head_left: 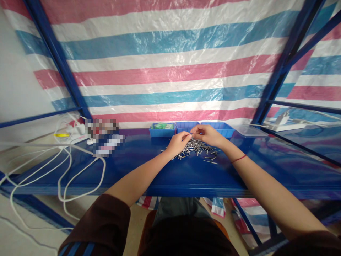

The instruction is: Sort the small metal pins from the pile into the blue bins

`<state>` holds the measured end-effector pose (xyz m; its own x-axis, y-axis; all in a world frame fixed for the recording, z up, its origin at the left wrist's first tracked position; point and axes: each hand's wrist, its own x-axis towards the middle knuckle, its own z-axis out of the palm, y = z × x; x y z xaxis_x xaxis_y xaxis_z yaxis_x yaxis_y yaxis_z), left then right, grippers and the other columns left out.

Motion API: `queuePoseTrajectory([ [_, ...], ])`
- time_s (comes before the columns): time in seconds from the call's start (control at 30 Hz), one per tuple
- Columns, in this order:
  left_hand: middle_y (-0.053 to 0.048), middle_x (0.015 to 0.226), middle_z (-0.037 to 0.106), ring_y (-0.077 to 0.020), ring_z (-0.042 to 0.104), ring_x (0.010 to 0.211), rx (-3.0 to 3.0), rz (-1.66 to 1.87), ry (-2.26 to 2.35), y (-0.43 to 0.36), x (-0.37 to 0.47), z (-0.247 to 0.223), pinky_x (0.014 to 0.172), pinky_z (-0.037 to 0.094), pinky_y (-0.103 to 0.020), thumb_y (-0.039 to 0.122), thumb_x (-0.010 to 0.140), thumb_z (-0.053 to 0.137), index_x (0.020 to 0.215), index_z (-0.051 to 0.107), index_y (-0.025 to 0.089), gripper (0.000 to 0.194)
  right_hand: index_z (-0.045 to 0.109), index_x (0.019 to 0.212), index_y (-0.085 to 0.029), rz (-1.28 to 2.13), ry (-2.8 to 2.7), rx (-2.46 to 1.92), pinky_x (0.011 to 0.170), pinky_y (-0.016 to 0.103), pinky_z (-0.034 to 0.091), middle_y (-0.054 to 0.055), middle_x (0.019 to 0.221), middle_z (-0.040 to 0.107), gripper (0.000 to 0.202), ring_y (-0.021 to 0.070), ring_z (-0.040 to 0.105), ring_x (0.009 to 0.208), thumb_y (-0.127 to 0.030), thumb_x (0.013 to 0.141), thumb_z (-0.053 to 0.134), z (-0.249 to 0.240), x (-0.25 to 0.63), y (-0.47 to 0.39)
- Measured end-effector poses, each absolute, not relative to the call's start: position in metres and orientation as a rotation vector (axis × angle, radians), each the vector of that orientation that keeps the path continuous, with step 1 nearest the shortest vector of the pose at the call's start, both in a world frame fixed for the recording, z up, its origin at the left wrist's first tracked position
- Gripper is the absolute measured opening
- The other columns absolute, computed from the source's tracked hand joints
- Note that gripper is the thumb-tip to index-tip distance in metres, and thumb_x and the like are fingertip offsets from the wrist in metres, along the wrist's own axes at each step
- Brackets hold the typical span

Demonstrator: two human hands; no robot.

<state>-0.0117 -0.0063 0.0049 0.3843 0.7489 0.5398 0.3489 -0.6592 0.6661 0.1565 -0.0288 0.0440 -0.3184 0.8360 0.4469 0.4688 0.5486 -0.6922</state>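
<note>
A pile of small silver blind rivets (198, 146) with thin pins lies on the blue tabletop (191, 174). My left hand (179, 143) is over the pile's left side, thumb and fingers pinched together. Just right of it, my right hand (205, 134) hovers above the back of the pile with curled fingers, its fingertips meeting those of the left. Whatever sits between the fingertips is too small to make out. Several rivets lie loose at the pile's right edge.
Behind the hands stand a blue bin (162, 132) with green-and-white contents, a middle blue bin (183, 125) and a right blue bin (225, 131). A clear plastic lid (252, 131) lies farther right. White cables (69, 170) loop over the left side. Blue frame posts (282, 67) rise behind.
</note>
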Motion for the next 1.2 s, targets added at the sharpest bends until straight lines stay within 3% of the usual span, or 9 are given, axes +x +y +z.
queuePoseTrajectory([
  [0.17,-0.005,0.086,0.069,-0.0129,0.063,0.074,2.067,1.191,0.835,-0.001,-0.010,0.002,0.074,0.048,-0.025,0.032,0.087,0.045,0.088,0.060,0.014,0.023,0.058,0.087,-0.019,0.831,-1.681,-0.979,0.069,0.033,0.048,0.003,0.075,0.063,0.029,0.0152,0.059,0.068,-0.033,0.064,0.068,0.043,0.147,-0.031],
  [0.33,-0.007,0.090,0.067,-0.0111,0.062,0.072,1.949,1.218,0.794,0.001,-0.008,0.003,0.073,0.048,-0.025,0.033,0.089,0.041,0.090,0.057,0.013,0.026,0.061,0.084,-0.018,0.853,-1.629,-0.981,0.066,0.031,0.047,0.003,0.073,0.064,0.029,0.0139,0.057,0.066,-0.038,0.065,0.069,0.041,0.142,-0.031],
  [0.47,-0.007,0.094,0.066,-0.0103,0.061,0.073,1.930,1.151,0.771,-0.003,-0.007,0.006,0.072,0.048,-0.024,0.035,0.090,0.038,0.089,0.057,0.013,0.029,0.061,0.076,-0.016,0.741,-1.637,-1.005,0.057,0.028,0.043,0.001,0.065,0.060,0.029,0.0103,0.050,0.055,-0.042,0.066,0.068,0.042,0.143,-0.031],
  [0.6,-0.008,0.096,0.066,-0.0111,0.062,0.075,1.921,1.079,0.757,-0.006,-0.005,0.005,0.071,0.048,-0.024,0.033,0.089,0.043,0.097,0.057,0.013,0.026,0.059,0.069,-0.016,0.641,-1.673,-1.007,0.059,0.029,0.043,0.002,0.062,0.060,0.028,0.0121,0.053,0.057,-0.042,0.068,0.068,0.044,0.142,-0.035],
  [0.97,-0.006,0.096,0.066,-0.0113,0.063,0.071,1.959,1.199,0.815,-0.004,-0.009,0.006,0.070,0.048,-0.023,0.037,0.089,0.043,0.109,0.056,0.016,0.032,0.067,0.088,-0.016,0.191,-1.882,-0.997,0.066,0.030,0.045,0.007,0.082,0.068,0.026,0.0163,0.060,0.073,-0.037,0.080,0.055,0.044,0.146,-0.035],
  [1.2,-0.006,0.090,0.066,-0.0117,0.063,0.071,1.989,1.260,0.964,-0.006,-0.012,0.009,0.075,0.048,-0.025,0.036,0.090,0.040,0.102,0.059,0.015,0.031,0.067,0.079,-0.015,-0.130,-2.008,-1.171,0.065,0.029,0.043,0.008,0.080,0.068,0.027,0.0164,0.058,0.068,-0.031,0.085,0.047,0.042,0.149,-0.023],
])
